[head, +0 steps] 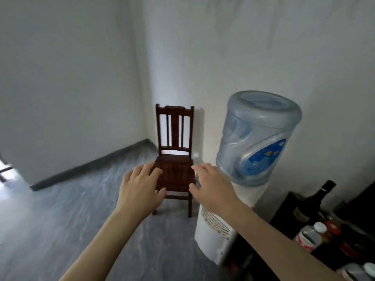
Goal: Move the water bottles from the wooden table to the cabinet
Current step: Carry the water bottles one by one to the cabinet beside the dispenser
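- Left hand point(140, 187) and right hand point(213, 186) both out in front, fingers loosely spread, holding nothing.
- Small clear water bottle point(310, 236) with white cap at lower right among dark bottles on a dark surface.
- Wooden chair point(174, 159) stands against the wall; water dispenser point(249, 159) beside it.

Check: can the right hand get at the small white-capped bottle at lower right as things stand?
Probably yes. The right hand is open and holds nothing, stretched out ahead by the water dispenser. The white-capped bottle sits beside that forearm among other bottles, its cap uncovered; pulling back and down should reach it.
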A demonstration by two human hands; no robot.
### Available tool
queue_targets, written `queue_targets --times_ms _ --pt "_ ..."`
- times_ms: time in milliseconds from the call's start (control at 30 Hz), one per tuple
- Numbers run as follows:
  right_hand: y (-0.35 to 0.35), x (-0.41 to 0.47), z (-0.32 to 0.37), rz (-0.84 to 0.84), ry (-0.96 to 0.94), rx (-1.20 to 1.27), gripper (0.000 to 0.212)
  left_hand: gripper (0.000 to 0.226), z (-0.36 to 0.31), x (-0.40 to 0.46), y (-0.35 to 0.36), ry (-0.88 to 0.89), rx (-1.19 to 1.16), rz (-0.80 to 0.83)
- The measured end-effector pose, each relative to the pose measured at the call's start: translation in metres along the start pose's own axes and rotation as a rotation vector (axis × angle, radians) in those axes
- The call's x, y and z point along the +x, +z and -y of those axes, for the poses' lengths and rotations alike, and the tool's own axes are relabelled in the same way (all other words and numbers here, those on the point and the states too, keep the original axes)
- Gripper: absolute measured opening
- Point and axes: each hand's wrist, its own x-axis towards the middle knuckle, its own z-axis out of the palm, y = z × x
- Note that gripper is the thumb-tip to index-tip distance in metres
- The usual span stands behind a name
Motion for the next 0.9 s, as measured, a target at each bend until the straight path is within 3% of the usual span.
queue_targets --times_ms 367,900 --pt "0.057 0.045 0.202 0.181 -0.488 0.117 0.058 0.055 0.156 -0.108 -0.059 -0.521 0.149 -0.036" --pt "0.104 0.071 0.318 0.332 -0.937 0.184 0.058 0.056 0.199 -0.164 -0.080 -1.007 0.218 -0.026"
